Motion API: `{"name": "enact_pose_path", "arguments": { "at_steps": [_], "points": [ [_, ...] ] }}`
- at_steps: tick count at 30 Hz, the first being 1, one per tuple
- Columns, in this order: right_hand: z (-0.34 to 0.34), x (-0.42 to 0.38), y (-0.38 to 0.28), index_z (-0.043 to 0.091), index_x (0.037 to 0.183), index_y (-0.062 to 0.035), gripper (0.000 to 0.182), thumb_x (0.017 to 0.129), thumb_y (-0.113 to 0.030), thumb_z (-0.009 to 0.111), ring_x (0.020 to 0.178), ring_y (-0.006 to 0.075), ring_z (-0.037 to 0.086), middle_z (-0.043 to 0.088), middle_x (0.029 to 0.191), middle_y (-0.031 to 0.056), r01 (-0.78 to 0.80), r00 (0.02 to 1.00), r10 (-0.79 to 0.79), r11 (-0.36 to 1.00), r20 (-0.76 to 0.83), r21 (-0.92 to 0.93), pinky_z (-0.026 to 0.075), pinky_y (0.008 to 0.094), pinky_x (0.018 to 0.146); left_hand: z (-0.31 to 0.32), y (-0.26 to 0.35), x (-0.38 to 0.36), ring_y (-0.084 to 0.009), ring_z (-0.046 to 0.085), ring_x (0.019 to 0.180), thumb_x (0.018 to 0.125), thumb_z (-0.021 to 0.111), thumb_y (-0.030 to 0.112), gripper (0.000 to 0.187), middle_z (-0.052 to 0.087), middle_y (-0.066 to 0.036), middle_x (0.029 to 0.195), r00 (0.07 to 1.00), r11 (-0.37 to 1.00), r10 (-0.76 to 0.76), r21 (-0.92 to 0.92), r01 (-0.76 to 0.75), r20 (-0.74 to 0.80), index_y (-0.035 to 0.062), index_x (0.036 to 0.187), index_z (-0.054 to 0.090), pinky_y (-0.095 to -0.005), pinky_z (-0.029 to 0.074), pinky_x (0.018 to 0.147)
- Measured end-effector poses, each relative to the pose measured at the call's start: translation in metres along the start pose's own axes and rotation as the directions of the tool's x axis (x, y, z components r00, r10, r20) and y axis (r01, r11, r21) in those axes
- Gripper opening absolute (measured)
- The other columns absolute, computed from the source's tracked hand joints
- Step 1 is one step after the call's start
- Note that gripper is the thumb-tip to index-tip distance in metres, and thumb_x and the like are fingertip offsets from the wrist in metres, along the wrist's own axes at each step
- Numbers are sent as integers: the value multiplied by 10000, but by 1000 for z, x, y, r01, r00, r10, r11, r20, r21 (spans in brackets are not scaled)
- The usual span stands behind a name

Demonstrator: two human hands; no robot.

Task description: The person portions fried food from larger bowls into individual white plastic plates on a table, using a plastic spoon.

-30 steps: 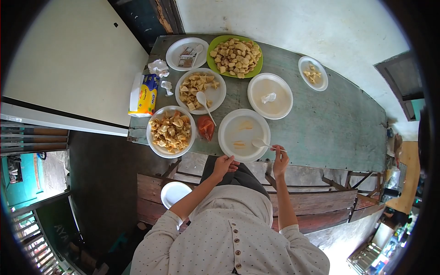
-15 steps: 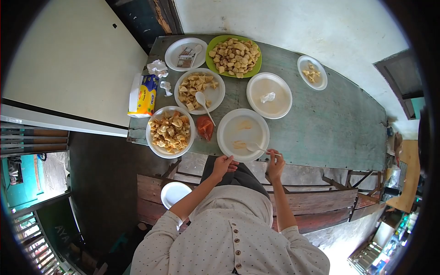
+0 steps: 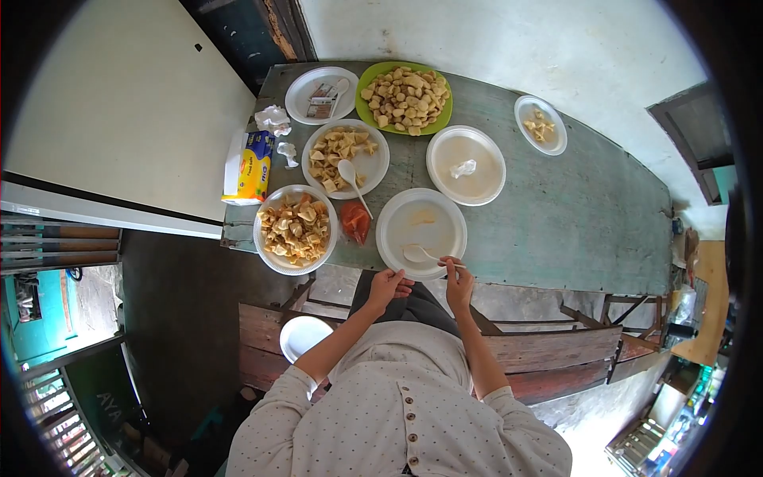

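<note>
Where the table point(image 3: 556, 222) ends at the left, a yellow and blue tissue pack point(image 3: 255, 168) is seen, with crumpled tissues point(image 3: 273, 120) beside it. Just to the right, a white plate point(image 3: 296, 267) is heaped with folded fried pieces point(image 3: 296, 229), and below the table edge a white dish point(image 3: 304, 337) is set on the wooden bench point(image 3: 540, 352). Farther back, printed packets and a spoon are held by a round plate point(image 3: 302, 89); nearer, paler pieces and a white spoon point(image 3: 347, 171) are borne by another. A bag of red sauce point(image 3: 354, 222) is placed between the fried pieces and the stained plate point(image 3: 433, 230), which lies at the near table edge. Its near rim is gripped by the left hand point(image 3: 387, 288), while a plastic spoon point(image 3: 415, 253) is pinched by its handle in the right hand point(image 3: 459, 286), its bowl over the plate; whether the surface is touched cannot be told. Behind, a green plate point(image 3: 362, 113) is piled with chunks. To the right, a crumpled tissue is held on a white plate point(image 3: 477, 141), and a few pieces on a small plate point(image 3: 559, 131).
</note>
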State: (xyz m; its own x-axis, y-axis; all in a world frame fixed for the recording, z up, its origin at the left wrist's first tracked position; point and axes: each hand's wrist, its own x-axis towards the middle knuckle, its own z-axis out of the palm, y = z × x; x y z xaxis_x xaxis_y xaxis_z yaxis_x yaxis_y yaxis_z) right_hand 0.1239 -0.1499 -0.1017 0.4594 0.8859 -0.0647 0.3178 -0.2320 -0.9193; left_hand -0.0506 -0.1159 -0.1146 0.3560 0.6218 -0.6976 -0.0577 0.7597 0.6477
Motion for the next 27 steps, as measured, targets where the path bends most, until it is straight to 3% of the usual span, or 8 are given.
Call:
{"name": "enact_pose_path", "arguments": {
  "at_steps": [4, 7, 11, 13, 17, 24, 26, 27],
  "points": [
    [-27, 5, 6, 628, 801, 44, 235, 882, -127, 489, 743, 169, 598, 641, 830, 99, 3, 999, -9, 989, -40, -145, 443, 274, 647, -1, -1, 2, -153, 608, 663, 900, 466, 253, 280, 630, -134, 868, 1000, 1000, -20, -9, 20, 0, -16, 950, 528, -262, 522, 617],
    [-49, 16, 3, 627, 809, 33, 232, 884, -138, 490, 733, 187, 606, 640, 788, 114, 85, 988, -122, 937, -91, -338, 451, 293, 641, -1, -2, 3, -155, 610, 660, 901, 465, 256, 281, 630, -134, 865, 1000, 1000, -14, -14, 14, -1, -13, 949, 527, -258, 522, 611],
    [-44, 21, -3, 630, 807, 10, 214, 872, -141, 494, 703, 232, 600, 634, 801, 121, 97, 972, -134, 977, -193, -189, 444, 313, 627, -1, -1, 2, -155, 612, 666, 900, 467, 259, 284, 631, -135, 861, 1000, 1000, -6, -4, 6, 6, -13, 956, 528, -258, 521, 610],
    [-30, 19, -4, 632, 802, 35, 280, 898, -173, 472, 762, 164, 590, 639, 813, 93, 79, 983, -97, 990, -157, -121, 431, 271, 696, 0, 0, 1, -130, 606, 634, 907, 454, 244, 251, 638, -109, 830, 1000, 1000, -4, -21, 4, -1, 6, 900, 536, -238, 517, 580],
    [1, 5, -7, 635, 817, 45, 275, 895, -159, 469, 815, 126, 553, 632, 863, 67, -42, 999, 43, 999, -30, 34, 409, 253, 719, 0, -2, 2, -158, 613, 666, 896, 473, 251, 280, 632, -135, 858, 1000, 1000, -4, -1, 4, -2, -13, 967, 531, -260, 522, 611],
    [-12, -3, 0, 624, 830, 42, 226, 881, -131, 487, 711, 135, 588, 644, 841, 110, 41, 994, -47, 997, -102, -58, 424, 253, 617, 0, 0, 1, -153, 611, 662, 898, 468, 242, 262, 634, -128, 854, 1000, 1000, -7, -11, 6, -9, -6, 949, 536, -257, 521, 609],
    [-29, 0, 6, 619, 832, 40, 212, 874, -129, 499, 676, 151, 602, 648, 802, 121, 27, 988, -71, 953, -134, -302, 429, 257, 589, 0, 0, 1, -152, 611, 661, 899, 466, 242, 259, 634, -126, 852, 1000, 1000, -7, -16, 7, -6, -3, 944, 537, -256, 521, 609],
    [-33, 2, 3, 620, 829, 40, 224, 876, -142, 498, 694, 152, 602, 646, 771, 117, 0, 983, -51, 959, -174, -283, 433, 259, 615, 0, -1, 2, -151, 611, 661, 900, 465, 242, 258, 634, -126, 851, 1000, 1000, -10, -15, 10, -5, -2, 940, 537, -255, 520, 609]
  ]
}}
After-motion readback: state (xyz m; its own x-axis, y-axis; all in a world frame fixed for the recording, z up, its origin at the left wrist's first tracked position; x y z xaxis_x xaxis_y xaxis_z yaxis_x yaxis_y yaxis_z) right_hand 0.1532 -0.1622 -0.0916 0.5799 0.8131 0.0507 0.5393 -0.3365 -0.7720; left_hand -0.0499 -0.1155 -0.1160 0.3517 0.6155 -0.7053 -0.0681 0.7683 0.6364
